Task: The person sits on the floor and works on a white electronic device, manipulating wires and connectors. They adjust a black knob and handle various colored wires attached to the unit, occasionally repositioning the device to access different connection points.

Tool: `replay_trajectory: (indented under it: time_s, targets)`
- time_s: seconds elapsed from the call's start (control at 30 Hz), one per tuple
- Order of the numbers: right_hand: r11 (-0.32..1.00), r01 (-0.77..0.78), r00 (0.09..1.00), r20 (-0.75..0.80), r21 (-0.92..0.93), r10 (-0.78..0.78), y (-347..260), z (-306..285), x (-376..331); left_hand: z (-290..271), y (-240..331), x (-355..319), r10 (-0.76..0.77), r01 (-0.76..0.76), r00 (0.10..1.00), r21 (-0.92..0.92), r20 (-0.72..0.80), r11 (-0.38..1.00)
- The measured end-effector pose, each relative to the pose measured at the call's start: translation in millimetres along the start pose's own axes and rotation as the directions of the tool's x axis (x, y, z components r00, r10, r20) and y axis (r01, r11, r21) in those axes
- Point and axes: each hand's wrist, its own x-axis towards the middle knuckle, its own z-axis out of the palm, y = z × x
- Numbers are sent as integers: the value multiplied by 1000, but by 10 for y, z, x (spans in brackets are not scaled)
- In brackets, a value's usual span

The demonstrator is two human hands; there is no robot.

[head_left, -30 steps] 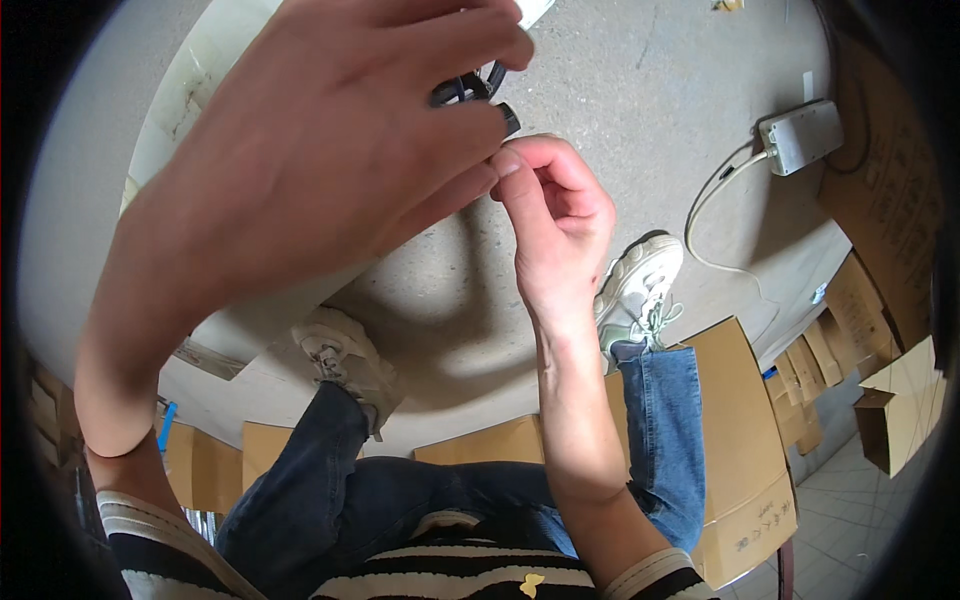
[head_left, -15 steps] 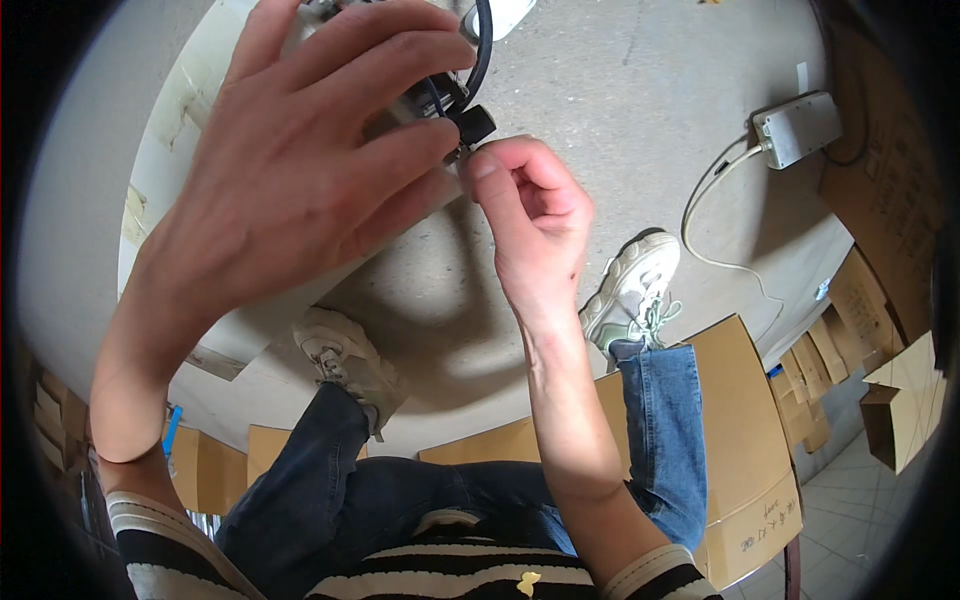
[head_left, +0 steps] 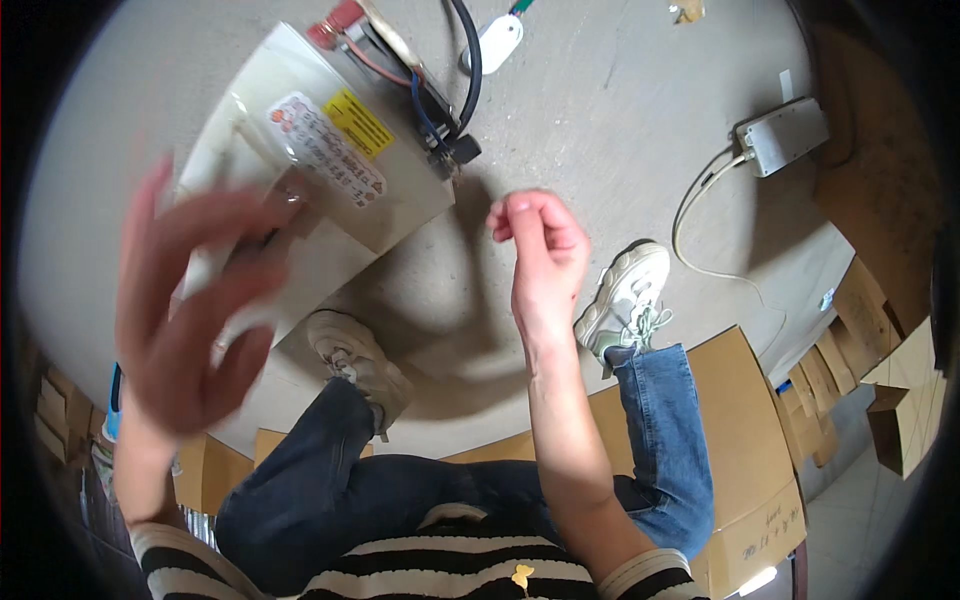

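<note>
A white boxy machine (head_left: 400,205) stands on the floor at the upper left, with a yellow label and a white sticker on its top. Along its far right side run blue and red wires, a thick black cable (head_left: 472,85), a red fitting (head_left: 335,22) and a black knob (head_left: 464,150). My left hand (head_left: 195,320), smeared by motion, hovers over the machine's near left part; whether it holds anything is unclear. Just right of the machine, apart from it, my right hand (head_left: 550,245) is closed, thumb against curled fingers; anything inside is hidden.
A white oval device (head_left: 495,45) lies beyond the machine. On the right, a grey box (head_left: 785,136) trails a pale cable. Flattened cardboard (head_left: 745,450) lies by my right leg, with more cardboard pieces (head_left: 850,330) along the right edge. My shoes (head_left: 630,295) flank the middle floor.
My left hand has drawn back from the knob and wires toward the lower left, uncovering the machine's labels. My right hand has moved away from the knob, slightly right and nearer, still closed.
</note>
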Motion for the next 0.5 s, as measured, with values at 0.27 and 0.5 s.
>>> replay_trajectory:
  time_s: [0.27, 0.5]
  targets:
    - [940, -188, 958, 159, -284, 240, -235, -91, -985, -463, 1712, -2062, -400, 420, 897, -77, 186, 904]
    - [777, -93, 763, 457, -622, 457, -848, -360, -2048, -222, 1911, -2571, -534, 520, 837, -131, -118, 844]
